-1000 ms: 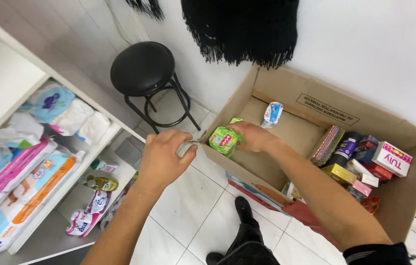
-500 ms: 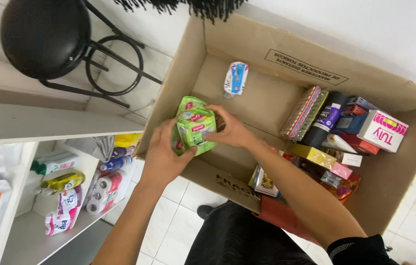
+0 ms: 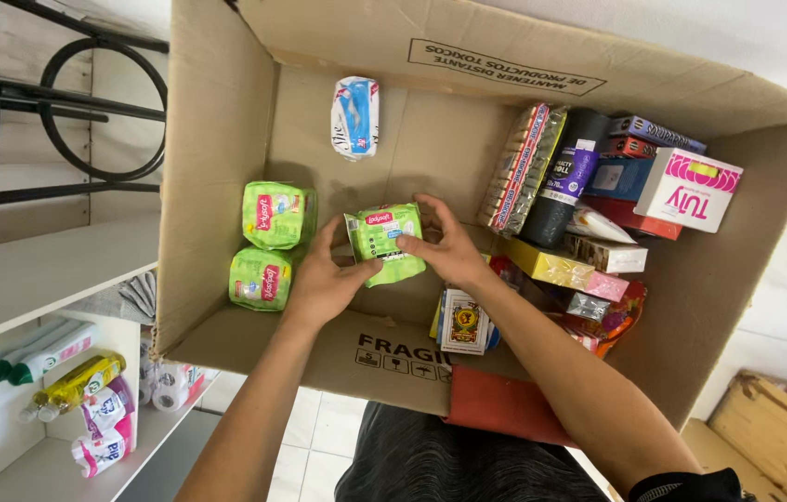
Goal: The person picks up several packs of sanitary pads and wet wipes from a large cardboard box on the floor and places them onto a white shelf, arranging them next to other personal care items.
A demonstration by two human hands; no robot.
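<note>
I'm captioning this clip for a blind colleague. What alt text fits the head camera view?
Both hands, left hand and right hand, hold a green soft pack inside an open cardboard box. Two matching green packs sit stacked at the box's left, a blue-and-white pack at the back, and assorted small boxes crowd the right.

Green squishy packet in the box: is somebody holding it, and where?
Yes. Both hands hold the green soft plastic packet: the left hand at its left edge, the right hand at its right edge.
</note>
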